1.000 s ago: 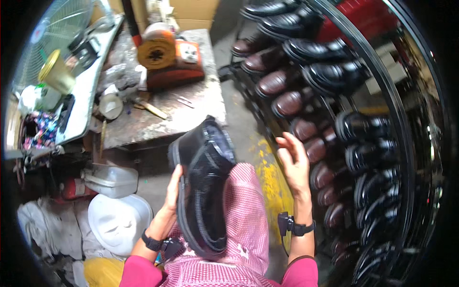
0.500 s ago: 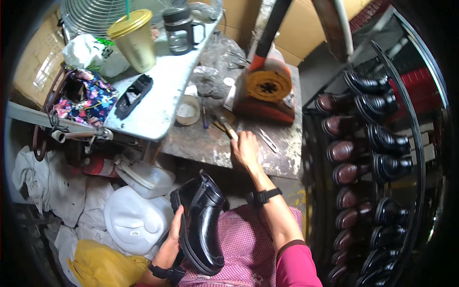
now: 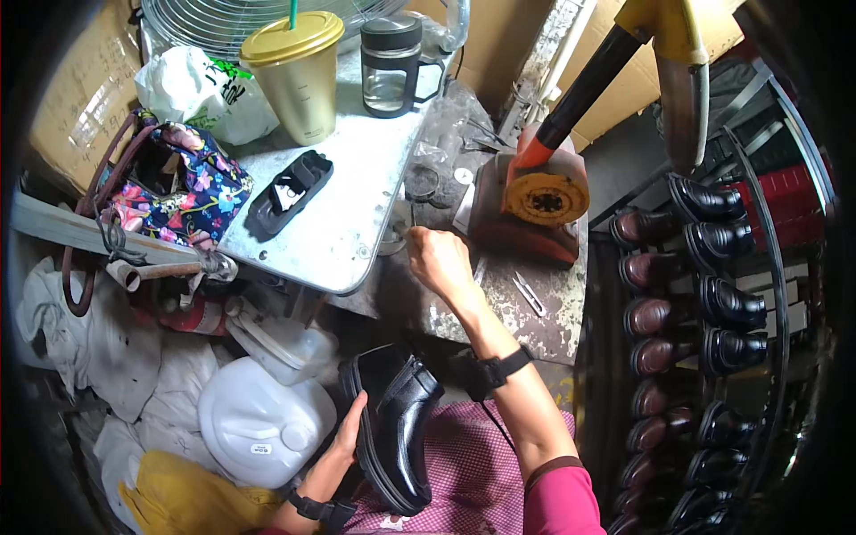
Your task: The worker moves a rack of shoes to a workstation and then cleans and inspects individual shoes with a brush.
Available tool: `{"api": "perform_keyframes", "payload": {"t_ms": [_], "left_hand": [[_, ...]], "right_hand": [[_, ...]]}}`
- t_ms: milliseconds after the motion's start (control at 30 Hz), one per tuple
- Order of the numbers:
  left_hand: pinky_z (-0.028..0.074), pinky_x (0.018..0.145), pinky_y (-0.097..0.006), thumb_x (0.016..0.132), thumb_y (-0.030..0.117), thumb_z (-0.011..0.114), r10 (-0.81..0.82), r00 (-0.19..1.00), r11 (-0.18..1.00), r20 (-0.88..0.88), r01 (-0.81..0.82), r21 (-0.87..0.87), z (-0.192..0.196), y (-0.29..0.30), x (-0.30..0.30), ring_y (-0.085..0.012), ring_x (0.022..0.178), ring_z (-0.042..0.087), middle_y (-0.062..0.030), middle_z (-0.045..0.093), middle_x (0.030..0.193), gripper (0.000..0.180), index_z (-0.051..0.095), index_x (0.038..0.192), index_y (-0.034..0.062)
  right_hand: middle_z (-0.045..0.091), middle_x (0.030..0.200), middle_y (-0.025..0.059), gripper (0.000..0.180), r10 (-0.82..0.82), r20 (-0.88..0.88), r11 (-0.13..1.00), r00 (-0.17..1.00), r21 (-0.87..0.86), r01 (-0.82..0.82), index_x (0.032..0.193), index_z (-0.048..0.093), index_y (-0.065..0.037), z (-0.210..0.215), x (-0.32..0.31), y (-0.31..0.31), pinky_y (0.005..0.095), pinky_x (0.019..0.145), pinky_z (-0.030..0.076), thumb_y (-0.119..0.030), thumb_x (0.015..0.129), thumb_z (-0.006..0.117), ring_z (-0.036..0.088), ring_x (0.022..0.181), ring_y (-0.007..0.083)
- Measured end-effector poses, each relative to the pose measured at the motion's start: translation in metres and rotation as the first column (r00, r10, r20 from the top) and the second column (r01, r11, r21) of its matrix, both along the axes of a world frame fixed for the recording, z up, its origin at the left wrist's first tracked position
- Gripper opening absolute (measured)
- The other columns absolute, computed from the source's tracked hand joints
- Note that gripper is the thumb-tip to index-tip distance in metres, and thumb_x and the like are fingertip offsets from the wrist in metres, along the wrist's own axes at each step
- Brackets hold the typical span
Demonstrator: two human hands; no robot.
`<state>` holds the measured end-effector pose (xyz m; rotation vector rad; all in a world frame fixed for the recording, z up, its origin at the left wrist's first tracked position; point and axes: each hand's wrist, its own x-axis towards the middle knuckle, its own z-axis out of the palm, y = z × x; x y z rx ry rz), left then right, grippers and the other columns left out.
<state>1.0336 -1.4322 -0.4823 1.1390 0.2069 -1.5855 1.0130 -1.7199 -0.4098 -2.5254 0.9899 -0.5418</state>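
My left hand [image 3: 339,437] holds a glossy black ankle boot [image 3: 401,437] from its sole side, toe toward me, above my lap. My right hand [image 3: 441,265] is closed over the worn workbench, beside a small round tub [image 3: 392,236]. A thin stick shows just past its fingertips, but what the fingers hold is hidden. To the right of that hand, small metal thread snips [image 3: 528,294] lie on the bench. A pink checked cloth [image 3: 473,455] covers my lap.
A pale table [image 3: 357,169] at left bears a lidded tumbler [image 3: 299,85], a handled bottle [image 3: 392,71], a black sandal-like piece [image 3: 287,192] and a floral bag [image 3: 178,192]. An orange machine [image 3: 535,201] stands on the bench. Racks of black shoes [image 3: 733,303] and brown shoes [image 3: 651,316] line the right.
My right hand has moved left along the bench from the wooden-handled tool, which no longer shows there, toward the tub. The view has shifted; my left hand still holds the boot.
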Motion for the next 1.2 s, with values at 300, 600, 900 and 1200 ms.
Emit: {"api": "perform_keyframes", "payload": {"t_ms": [300, 600, 900, 1200], "left_hand": [[0.045, 0.085, -0.03, 0.087, 0.049, 0.031, 0.02, 0.968, 0.994, -0.25, -0.045, -0.095, 0.006, -0.006, 0.005, -0.0206, 0.093, 0.057, -0.0132, 0.056, 0.106, 0.061, 0.047, 0.115, -0.0033], [0.043, 0.087, -0.032, 0.087, 0.047, 0.034, -0.085, 0.992, 0.991, -0.094, 0.075, -0.112, -0.004, -0.005, 0.023, -0.0219, 0.098, 0.054, -0.0154, 0.052, 0.113, 0.06, 0.04, 0.121, -0.0025], [0.045, 0.085, -0.031, 0.087, 0.049, 0.034, -0.05, 0.996, 0.996, 0.078, 0.056, -0.068, -0.001, 0.009, 0.012, -0.0208, 0.097, 0.055, -0.0146, 0.052, 0.112, 0.062, 0.04, 0.12, -0.0026], [0.045, 0.083, -0.029, 0.085, 0.046, 0.041, -0.012, 0.985, 0.995, 0.174, 0.029, -0.1, 0.018, 0.018, 0.001, -0.0175, 0.094, 0.055, -0.013, 0.053, 0.11, 0.059, 0.041, 0.118, -0.0033]], "right_hand": [[0.059, 0.076, 0.0169, 0.033, -0.014, 0.063, 1.0, 0.998, -0.008, 0.014, 0.098, 0.059, -0.008, 0.008, -0.027, 0.02, 0.039, 0.062, 0.048, -0.008, 0.065, 0.059, 0.058, 0.069, 0.0339], [0.062, 0.078, 0.0041, 0.024, -0.363, 0.443, 0.71, 0.82, 0.701, -0.064, 0.099, 0.061, 0.001, 0.017, -0.124, 0.066, 0.0192, 0.061, 0.043, -0.008, 0.077, 0.062, 0.053, 0.066, 0.0067], [0.063, 0.071, 0.0088, 0.022, -0.066, 0.244, 0.785, 0.968, 0.611, -0.101, 0.094, 0.063, -0.002, 0.013, -0.194, 0.164, 0.0221, 0.053, 0.044, -0.006, 0.073, 0.064, 0.057, 0.06, 0.0102], [0.06, 0.065, 0.0094, 0.019, -0.071, 0.255, 0.866, 0.964, 0.496, -0.068, 0.091, 0.064, -0.004, 0.022, -0.206, 0.172, 0.0243, 0.049, 0.043, -0.007, 0.073, 0.063, 0.057, 0.053, 0.0139]]}}
